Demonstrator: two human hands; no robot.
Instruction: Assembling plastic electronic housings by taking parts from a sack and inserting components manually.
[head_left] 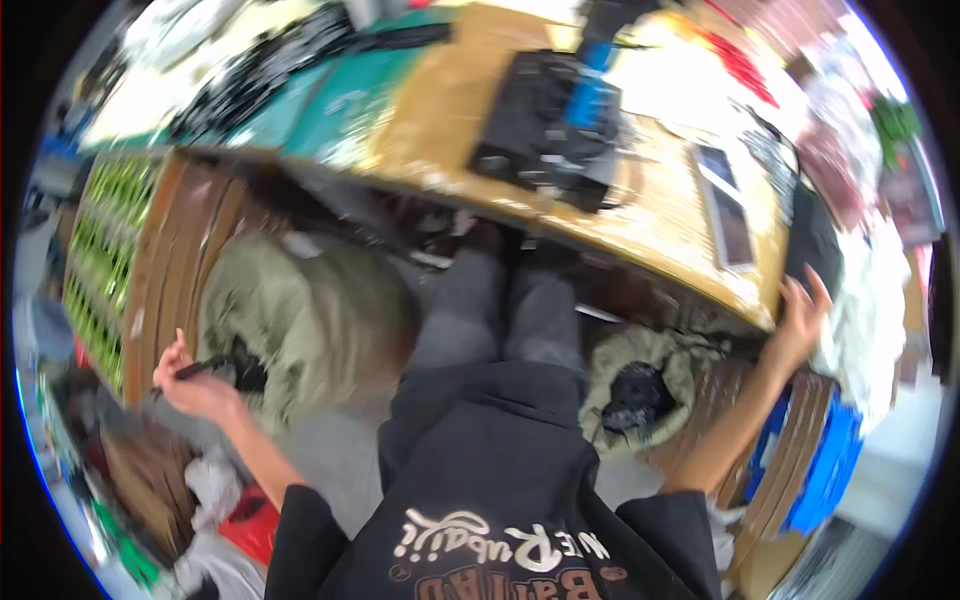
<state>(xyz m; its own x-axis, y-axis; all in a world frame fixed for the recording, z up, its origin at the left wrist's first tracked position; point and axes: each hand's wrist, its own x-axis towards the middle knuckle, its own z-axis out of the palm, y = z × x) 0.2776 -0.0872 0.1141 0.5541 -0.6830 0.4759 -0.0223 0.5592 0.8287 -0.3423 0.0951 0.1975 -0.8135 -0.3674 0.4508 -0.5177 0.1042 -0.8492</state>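
Note:
My left hand (197, 388) is out to the left, above a large olive-green sack (290, 310). A short, slim black thing (203, 367) lies across its palm under the curled fingers; blur hides what kind it is. My right hand (803, 318) is at the table's right corner, its fingers stretched upward and apart. Just beyond those fingertips hangs a black piece of material (815, 235); whether they touch it I cannot tell. On the table (430, 110) lie black flat packages (525, 120) and a blue-and-black tool-like thing (592, 85).
Two phone-like devices (728, 215) lie at the table's right side. A bundle of black strips (270, 85) rests at the far left on green sheeting. Under the table's right end stands an open olive sack (640, 395) with black contents. Brown cartons (170, 240) and a green rack (105, 250) stand left.

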